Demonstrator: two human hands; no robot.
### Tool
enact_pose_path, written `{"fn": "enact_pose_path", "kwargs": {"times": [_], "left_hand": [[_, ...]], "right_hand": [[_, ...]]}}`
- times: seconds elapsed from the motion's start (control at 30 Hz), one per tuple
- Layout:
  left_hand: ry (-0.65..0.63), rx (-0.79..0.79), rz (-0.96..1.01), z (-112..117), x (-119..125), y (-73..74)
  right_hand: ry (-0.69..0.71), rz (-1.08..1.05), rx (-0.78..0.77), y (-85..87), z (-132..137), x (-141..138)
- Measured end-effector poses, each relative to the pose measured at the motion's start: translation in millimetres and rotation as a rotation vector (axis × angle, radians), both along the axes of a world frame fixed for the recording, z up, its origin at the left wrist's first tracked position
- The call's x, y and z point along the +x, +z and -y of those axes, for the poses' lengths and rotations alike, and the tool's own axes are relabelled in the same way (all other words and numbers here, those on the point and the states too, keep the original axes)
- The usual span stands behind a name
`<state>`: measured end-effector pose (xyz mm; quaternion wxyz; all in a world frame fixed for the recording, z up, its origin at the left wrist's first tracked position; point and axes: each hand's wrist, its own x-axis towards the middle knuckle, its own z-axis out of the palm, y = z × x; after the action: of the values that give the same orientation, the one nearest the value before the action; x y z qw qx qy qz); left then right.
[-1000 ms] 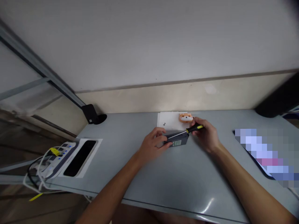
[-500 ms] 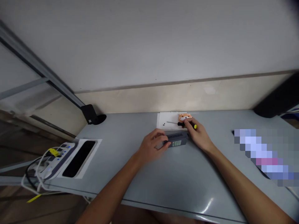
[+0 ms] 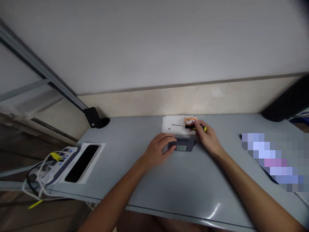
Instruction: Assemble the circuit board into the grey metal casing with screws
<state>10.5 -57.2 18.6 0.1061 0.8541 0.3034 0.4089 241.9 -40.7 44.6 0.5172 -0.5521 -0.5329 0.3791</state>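
Note:
My left hand (image 3: 160, 149) is closed round the left end of a dark grey box-shaped device (image 3: 187, 145) with vent slots and a pale label; its exact kind does not show. My right hand (image 3: 205, 137) grips the black and yellow handle of a screwdriver (image 3: 189, 127), whose thin shaft points left. Beneath the shaft lies white paper (image 3: 178, 130) with tiny dark screw-like bits (image 3: 169, 129) on it. An orange and white animal-faced item (image 3: 191, 120) sits at the paper's back right, just beyond my right fingers.
On the left of the grey table (image 3: 164, 190) a phone (image 3: 82, 163) lies on white paper beside a power strip (image 3: 60, 166) with cables. A black stand-like object (image 3: 92, 117) is at the back left. A dark cylinder (image 3: 287, 100) and a blurred-out flat item (image 3: 275, 161) are at the right.
The screwdriver and my right hand have shifted slightly right, and a dark bit now shows at the screwdriver's tip. Fewer dark bits lie on the paper. My left fingers reach further over the device.

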Motion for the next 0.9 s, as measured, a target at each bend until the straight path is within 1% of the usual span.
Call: {"fn": "enact_pose_path", "kwargs": {"times": [0.17, 0.33, 0.43, 0.57, 0.77, 0.9], "left_hand": [[-0.003, -0.002, -0.043, -3, -4, -1.0], [0.092, 0.035, -0.029, -6, -9, 1.5], [0.118, 0.077, -0.025, -6, -6, 2.2], [0.092, 0.132, -0.021, -5, 1, 0.2], [0.108, 0.133, -0.019, -6, 5, -5.4], [0.111, 0.13, -0.012, -7, 4, -8.5]], "right_hand": [[-0.147, -0.284, -0.059, 3.1, -5, 12], [-0.228, -0.477, -0.039, 5.9, -11, 23], [-0.249, -0.493, -0.06, 9.5, -9, 23], [-0.221, -0.433, -0.059, 9.9, -8, 21], [-0.195, -0.416, -0.057, 3.0, -10, 25], [-0.204, -0.432, -0.057, 3.0, -11, 25]]}}
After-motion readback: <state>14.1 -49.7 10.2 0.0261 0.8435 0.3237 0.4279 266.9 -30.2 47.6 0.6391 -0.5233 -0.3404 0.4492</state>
